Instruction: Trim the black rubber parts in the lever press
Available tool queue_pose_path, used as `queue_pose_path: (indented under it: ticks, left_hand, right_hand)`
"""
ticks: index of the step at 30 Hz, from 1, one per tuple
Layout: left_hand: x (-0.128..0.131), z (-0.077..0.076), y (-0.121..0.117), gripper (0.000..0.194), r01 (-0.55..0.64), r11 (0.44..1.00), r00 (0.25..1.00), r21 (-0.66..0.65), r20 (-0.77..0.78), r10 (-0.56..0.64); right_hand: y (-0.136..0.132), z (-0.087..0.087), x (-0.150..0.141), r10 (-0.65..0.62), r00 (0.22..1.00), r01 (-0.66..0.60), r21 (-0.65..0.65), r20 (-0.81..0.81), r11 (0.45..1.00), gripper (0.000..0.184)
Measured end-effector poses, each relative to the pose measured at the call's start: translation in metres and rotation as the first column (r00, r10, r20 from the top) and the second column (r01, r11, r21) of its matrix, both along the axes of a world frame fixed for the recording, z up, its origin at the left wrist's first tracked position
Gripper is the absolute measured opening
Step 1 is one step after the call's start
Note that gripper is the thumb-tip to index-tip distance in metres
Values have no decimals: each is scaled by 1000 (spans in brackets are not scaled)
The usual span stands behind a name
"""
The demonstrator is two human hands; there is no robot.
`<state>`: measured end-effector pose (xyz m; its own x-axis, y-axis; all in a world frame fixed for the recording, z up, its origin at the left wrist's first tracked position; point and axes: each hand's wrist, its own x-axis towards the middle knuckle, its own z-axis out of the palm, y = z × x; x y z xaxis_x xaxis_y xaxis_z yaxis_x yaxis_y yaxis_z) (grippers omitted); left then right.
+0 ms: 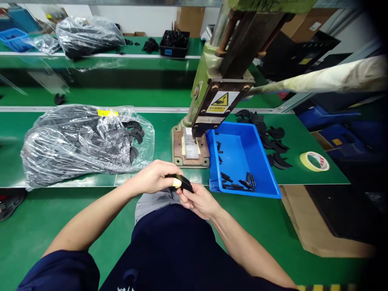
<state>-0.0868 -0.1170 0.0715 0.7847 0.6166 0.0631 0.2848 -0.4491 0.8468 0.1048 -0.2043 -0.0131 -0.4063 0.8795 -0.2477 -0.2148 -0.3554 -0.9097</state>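
Between my two hands, in front of the bench edge, is a curved black plastic part [187,184]. My left hand [159,176] is closed on its left end, with a yellow cover on the thumb tip. Fingers of my right hand [198,200] pinch its right end from below. Just beyond my hands stands a green hand press [209,89], with a pale metal block [191,147] on its base. To the right of the press sits a blue bin [242,147] with several small black pieces [247,182] in it. My fingers hide some of the held part.
A clear plastic bag [75,141] full of black curved parts lies on the left. Loose curved parts [266,133] and a tape roll [314,161] lie right of the bin. The press's wrapped lever [318,79] reaches out to the right. A black tray [174,44] stands on the back shelf.
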Motion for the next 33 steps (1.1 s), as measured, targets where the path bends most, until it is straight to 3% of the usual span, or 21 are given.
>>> queue_pose_path:
  ticks: [3,6,10,12,14,20,23,26,29,31,33]
  left_hand:
    - [-3,-13,-3,15,-79,997,993,-13,83,80]
    - [-8,-23,-11,13,-111,964,981,242,181,68]
    - [-15,-22,-24,20,-90,779,991,620,136,7]
    - [-17,-18,-28,20,-64,712,995,699,103,-12]
    - [-17,-14,-30,19,-49,689,997,723,79,-12]
    - [-14,-15,-31,16,-36,728,999,685,25,26]
    - [-12,-21,-29,15,-44,736,999,675,29,33]
    - [-11,-31,-17,19,-100,766,995,635,81,62]
    - [-15,-43,17,17,-308,823,952,478,152,267]
    - [-25,-51,53,12,-540,776,840,325,162,517]
    - [-41,-58,99,8,-788,601,615,133,132,777]
  right_hand:
    - [7,0,6,39,997,-45,101,61,994,43]
    - [17,5,18,18,982,-65,245,188,967,36]
    - [30,12,33,-158,933,-7,454,324,891,26]
    - [33,16,37,-216,911,-3,530,352,848,24]
    - [36,22,38,-231,901,-33,589,367,807,23]
    - [45,42,33,-164,892,-203,696,422,689,18]
    - [53,46,30,-137,878,-266,706,458,656,15]
    - [58,47,30,-200,850,-244,699,488,672,17]
    - [57,46,36,-346,795,-122,689,499,714,22]
    - [53,45,46,-393,762,-48,650,514,759,24]
    - [48,44,62,-390,737,-19,594,552,804,24]
